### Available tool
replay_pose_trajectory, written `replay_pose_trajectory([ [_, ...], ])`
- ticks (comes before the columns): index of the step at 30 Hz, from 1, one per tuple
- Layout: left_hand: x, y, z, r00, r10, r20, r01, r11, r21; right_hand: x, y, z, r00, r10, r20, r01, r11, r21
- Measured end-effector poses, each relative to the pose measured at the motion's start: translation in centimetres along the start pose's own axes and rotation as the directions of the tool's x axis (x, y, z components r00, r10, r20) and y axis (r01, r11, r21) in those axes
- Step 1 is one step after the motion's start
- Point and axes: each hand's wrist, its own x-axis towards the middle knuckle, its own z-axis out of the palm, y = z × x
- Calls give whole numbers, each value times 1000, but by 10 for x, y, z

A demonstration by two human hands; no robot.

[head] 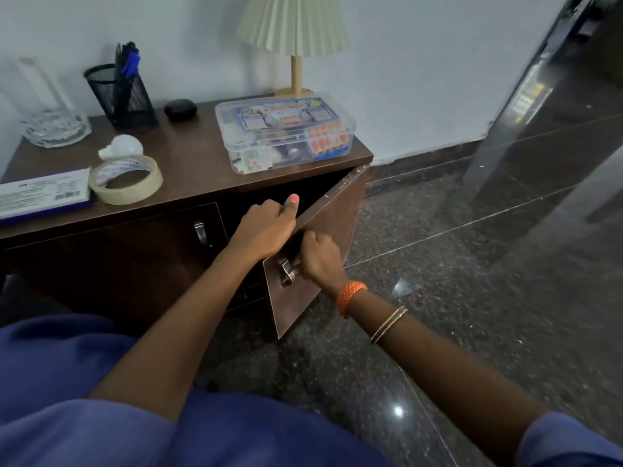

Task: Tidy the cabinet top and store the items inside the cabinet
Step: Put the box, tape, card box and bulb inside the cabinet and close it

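Observation:
A dark wooden cabinet (188,160) carries a clear plastic box of medicines (286,133), a roll of tape (126,179), a white bulb (123,146), a small black case (180,109), a mesh pen holder (121,96), a glass vase (47,106) and a white-and-blue box (40,193). Its right door (337,214) stands partly open. My left hand (266,227) is curled over the door's top edge. My right hand (320,257) grips the door by its metal handle (288,271).
A lamp (295,38) with a pleated shade stands at the back by the white wall. The left door (135,257) is shut, with its own handle. Dark polished stone floor spreads to the right, where a dark panel (526,96) leans.

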Motion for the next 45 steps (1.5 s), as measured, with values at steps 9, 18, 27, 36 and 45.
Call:
replay_pose_trajectory([
  [9,-12,10,12,988,-40,147,85,946,-313,31,-17,-35,981,185,-62,-180,980,82],
  [18,-22,39,31,900,142,411,144,794,-590,21,6,-81,988,96,-125,-123,965,-230],
  [27,-14,37,71,930,282,234,-186,914,-360,21,13,-114,970,62,-234,-168,867,-469],
  [36,-7,29,78,898,303,318,-139,883,-449,33,19,-161,955,-34,-294,-168,754,-635],
  [45,1,32,69,943,140,303,74,797,-599,36,33,-149,914,-239,-328,-99,653,-751],
])
